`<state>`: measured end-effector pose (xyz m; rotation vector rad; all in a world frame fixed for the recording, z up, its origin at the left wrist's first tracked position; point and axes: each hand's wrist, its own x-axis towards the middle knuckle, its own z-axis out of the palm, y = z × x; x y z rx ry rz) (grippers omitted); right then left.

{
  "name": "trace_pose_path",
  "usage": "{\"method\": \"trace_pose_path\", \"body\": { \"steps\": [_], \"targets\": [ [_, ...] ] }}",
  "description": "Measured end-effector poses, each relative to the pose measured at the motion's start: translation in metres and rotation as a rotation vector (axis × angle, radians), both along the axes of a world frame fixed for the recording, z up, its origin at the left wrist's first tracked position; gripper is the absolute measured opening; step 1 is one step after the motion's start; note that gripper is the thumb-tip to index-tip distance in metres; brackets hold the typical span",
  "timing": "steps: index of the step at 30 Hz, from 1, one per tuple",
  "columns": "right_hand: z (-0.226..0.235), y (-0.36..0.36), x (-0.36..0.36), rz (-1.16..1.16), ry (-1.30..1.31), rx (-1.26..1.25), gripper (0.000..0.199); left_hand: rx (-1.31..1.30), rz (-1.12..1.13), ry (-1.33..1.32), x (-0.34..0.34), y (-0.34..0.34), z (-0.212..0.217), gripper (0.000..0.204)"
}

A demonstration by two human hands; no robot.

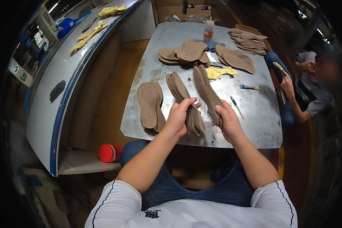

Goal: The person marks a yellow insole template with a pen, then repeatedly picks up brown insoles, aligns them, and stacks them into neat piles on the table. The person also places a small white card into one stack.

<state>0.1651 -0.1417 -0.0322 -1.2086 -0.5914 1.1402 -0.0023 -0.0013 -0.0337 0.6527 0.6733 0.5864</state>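
My left hand (181, 117) is closed round the near part of a fanned stack of brown shoe insoles (177, 88), which stands on edge over the metal table. In my right hand (228, 119) is a second brown insole stack (206, 90), gripped at its near end and tilted with its far end to the left. The two stacks are apart. Left of my left hand, a pair of insole piles (148, 104) lies flat on the table, one partly over the other. How many insoles each hand holds I cannot make out.
More insole piles (190, 52) lie at the table's (140, 129) far side, near a squeeze bottle (208, 31). Yellow cut-outs (220, 72), a blue-yellow marker (249, 87) and a pen (237, 107) lie to the right. A co-worker (307, 83) sits beyond the right edge. A red-lidded container (110, 152) stands at left.
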Motion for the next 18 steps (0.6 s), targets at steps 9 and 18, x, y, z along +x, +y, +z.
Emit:
{"method": "trace_pose_path", "body": {
  "steps": [9,18],
  "targets": [
    [-0.043,0.003,-0.017,0.059,-1.005,-0.223,0.062,0.094,0.079,-0.009,-0.012,0.008,0.011,0.034],
    [-0.024,0.02,-0.027,-0.017,-1.493,-0.199,0.067,0.004,0.266,-0.067,-0.015,0.011,0.02,0.028]
  ]
}}
